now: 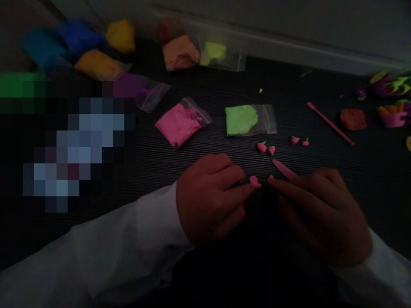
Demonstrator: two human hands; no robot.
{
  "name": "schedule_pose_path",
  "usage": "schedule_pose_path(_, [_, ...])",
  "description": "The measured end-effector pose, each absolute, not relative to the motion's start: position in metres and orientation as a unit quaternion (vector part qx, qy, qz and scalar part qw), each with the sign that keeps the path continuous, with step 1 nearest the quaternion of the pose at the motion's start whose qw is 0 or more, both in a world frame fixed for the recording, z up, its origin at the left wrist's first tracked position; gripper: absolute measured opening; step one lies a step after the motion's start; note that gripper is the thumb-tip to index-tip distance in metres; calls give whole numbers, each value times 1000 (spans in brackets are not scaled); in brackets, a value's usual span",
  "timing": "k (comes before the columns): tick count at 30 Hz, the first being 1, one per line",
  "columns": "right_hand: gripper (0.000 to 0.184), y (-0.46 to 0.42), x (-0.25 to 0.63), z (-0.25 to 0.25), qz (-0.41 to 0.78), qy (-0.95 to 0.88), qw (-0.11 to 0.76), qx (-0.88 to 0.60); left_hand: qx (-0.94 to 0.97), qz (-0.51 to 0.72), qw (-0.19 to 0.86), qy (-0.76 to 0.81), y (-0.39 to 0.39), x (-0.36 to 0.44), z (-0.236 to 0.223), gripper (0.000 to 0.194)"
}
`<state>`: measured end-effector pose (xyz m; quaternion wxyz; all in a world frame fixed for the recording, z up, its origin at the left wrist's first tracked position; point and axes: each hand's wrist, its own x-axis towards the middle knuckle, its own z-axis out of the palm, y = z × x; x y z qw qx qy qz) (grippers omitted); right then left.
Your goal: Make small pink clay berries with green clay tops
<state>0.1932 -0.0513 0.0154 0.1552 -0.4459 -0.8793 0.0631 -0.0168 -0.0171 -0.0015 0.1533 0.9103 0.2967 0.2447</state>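
Note:
My left hand (pixel 213 196) is closed, pinching a small flattened piece of pink modelling clay (pixel 254 182) at its fingertips. Facing it, my right hand (pixel 324 209) is closed too, with a smaller pink clay bit (pixel 270 179) at the tip of its forefinger. A pink plastic modelling knife (pixel 284 169) pokes out beyond the right fingers; its other end is hidden, and I cannot tell whether the hand touches it. Just past the hands lie small pink clay buds with green tops, one pair (pixel 262 147) nearer and another pair (pixel 294 140) farther right.
Opened bags of pink clay (pixel 180 124) and green clay (pixel 240 120) lie beyond my hands. A thin pink tool (pixel 330 123) and a reddish-brown clay lump (pixel 353 119) are at right, near small clay models (pixel 391 115). More bagged clay (pixel 181 53) lines the back; the left is pixelated.

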Motion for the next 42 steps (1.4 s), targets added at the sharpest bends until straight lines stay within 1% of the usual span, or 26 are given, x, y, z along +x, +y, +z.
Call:
schedule_pose_path(8, [38, -52, 192, 14, 62, -886, 140, -438, 906, 249, 163, 302, -17, -16, -3, 23])
schedule_pose_path(15, [36, -51, 191, 13, 55, -885, 142, -441, 912, 234, 151, 303, -16, -16, -1, 25])
schedule_pose_path(24, [45, -53, 190, 12, 43, -893, 109, -434, 909, 235, 149, 310, -16, -15, -3, 27])
schedule_pose_path(29, [43, -53, 188, 10, 21, -895, 105, -434, 903, 252, 156, 312, -15, -18, 0, 26])
schedule_pose_path(33, [43, -52, 187, 10, 16, -896, 94, -434, 906, 239, 155, 312, -15, -19, 3, 22])
schedule_pose_path(39, [42, -53, 186, 11, 9, -894, 94, -438, 900, 264, 152, 311, -17, -17, -2, 24])
schedule_pose_path(42, [43, -52, 186, 10, 10, -893, 95, -439, 903, 256, 148, 313, -17, -16, -3, 25])
